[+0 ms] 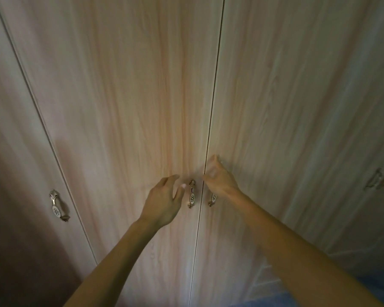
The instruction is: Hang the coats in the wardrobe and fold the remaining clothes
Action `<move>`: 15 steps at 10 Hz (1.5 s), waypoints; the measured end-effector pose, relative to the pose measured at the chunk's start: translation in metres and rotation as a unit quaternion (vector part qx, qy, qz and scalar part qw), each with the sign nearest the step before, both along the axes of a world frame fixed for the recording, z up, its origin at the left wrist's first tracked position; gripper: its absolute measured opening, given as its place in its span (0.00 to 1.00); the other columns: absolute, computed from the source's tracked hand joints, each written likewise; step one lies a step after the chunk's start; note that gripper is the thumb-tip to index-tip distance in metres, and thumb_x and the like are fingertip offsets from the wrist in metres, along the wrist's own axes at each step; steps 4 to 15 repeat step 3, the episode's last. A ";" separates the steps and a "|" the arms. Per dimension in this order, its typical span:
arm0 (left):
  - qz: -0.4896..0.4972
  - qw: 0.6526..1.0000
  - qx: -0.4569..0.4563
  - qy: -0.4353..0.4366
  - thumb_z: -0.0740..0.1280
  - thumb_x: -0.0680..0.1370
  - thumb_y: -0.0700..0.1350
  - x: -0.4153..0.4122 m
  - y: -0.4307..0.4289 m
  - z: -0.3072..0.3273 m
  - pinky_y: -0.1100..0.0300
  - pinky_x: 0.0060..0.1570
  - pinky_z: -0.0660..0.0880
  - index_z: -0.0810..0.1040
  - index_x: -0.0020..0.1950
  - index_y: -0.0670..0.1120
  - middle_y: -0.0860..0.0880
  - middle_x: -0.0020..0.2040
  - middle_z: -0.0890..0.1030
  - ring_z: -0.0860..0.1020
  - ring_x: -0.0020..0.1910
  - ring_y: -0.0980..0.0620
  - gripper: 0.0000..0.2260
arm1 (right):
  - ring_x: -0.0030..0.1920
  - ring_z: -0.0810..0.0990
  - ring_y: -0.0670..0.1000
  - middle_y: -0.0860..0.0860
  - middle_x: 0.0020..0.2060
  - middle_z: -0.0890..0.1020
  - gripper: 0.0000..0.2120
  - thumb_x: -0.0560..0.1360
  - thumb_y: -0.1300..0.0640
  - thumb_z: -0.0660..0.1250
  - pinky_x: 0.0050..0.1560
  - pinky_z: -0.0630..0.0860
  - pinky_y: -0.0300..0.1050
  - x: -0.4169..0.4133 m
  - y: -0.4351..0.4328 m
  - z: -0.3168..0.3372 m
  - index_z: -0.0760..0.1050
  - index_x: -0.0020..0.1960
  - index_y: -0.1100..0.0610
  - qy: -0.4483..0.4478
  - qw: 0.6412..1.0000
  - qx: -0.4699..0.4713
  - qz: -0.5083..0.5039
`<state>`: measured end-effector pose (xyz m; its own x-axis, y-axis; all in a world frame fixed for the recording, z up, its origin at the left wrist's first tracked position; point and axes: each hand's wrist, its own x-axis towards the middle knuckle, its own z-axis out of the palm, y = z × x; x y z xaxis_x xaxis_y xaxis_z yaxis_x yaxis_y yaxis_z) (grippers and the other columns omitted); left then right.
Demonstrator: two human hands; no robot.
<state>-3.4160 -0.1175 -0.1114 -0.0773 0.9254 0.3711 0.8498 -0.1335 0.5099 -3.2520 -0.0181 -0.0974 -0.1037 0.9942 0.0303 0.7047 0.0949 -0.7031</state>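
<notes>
Wardrobe (120, 85): pale wood-grain doors, shut, filling the view. Ornate metal handles (58, 206). Floor (262, 282), near right: pale, slanted lines, blurred. Light dim, warm; shadow at near left.

The left hand (164, 202) and right hand (218, 181) are bare, as are both slender forearms down to the bottom edge, with one pale fingernail showing on the left.

Handle (192, 194) left of wardrobe door seam (210, 129)

Pale wood-grain wardrobe doors (129, 96) bear brass-and-white handles (192, 194).
</notes>
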 end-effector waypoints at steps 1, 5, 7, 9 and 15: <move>-0.013 1.000 0.016 0.001 0.55 0.81 0.54 0.009 -0.008 0.003 0.57 0.61 0.67 0.69 0.70 0.45 0.45 0.67 0.73 0.72 0.63 0.46 0.21 | 0.61 0.75 0.55 0.54 0.65 0.74 0.33 0.77 0.47 0.61 0.61 0.72 0.49 0.003 -0.030 0.006 0.52 0.77 0.51 -0.102 0.989 0.103 0.017; 0.032 0.997 0.024 0.063 0.56 0.79 0.55 0.005 -0.022 -0.009 0.51 0.62 0.70 0.70 0.69 0.44 0.44 0.65 0.75 0.74 0.61 0.45 0.23 | 0.56 0.78 0.56 0.57 0.56 0.80 0.18 0.79 0.53 0.61 0.55 0.74 0.48 -0.005 -0.094 0.005 0.72 0.66 0.60 -0.056 0.950 0.299 0.063; 0.032 0.997 0.024 0.063 0.56 0.79 0.55 0.005 -0.022 -0.009 0.51 0.62 0.70 0.70 0.69 0.44 0.44 0.65 0.75 0.74 0.61 0.45 0.23 | 0.56 0.78 0.56 0.57 0.56 0.80 0.18 0.79 0.53 0.61 0.55 0.74 0.48 -0.005 -0.094 0.005 0.72 0.66 0.60 -0.056 0.950 0.299 0.063; 0.032 0.997 0.024 0.063 0.56 0.79 0.55 0.005 -0.022 -0.009 0.51 0.62 0.70 0.70 0.69 0.44 0.44 0.65 0.75 0.74 0.61 0.45 0.23 | 0.56 0.78 0.56 0.57 0.56 0.80 0.18 0.79 0.53 0.61 0.55 0.74 0.48 -0.005 -0.094 0.005 0.72 0.66 0.60 -0.056 0.950 0.299 0.063; 0.032 0.997 0.024 0.063 0.56 0.79 0.55 0.005 -0.022 -0.009 0.51 0.62 0.70 0.70 0.69 0.44 0.44 0.65 0.75 0.74 0.61 0.45 0.23 | 0.56 0.78 0.56 0.57 0.56 0.80 0.18 0.79 0.53 0.61 0.55 0.74 0.48 -0.005 -0.094 0.005 0.72 0.66 0.60 -0.056 0.950 0.299 0.063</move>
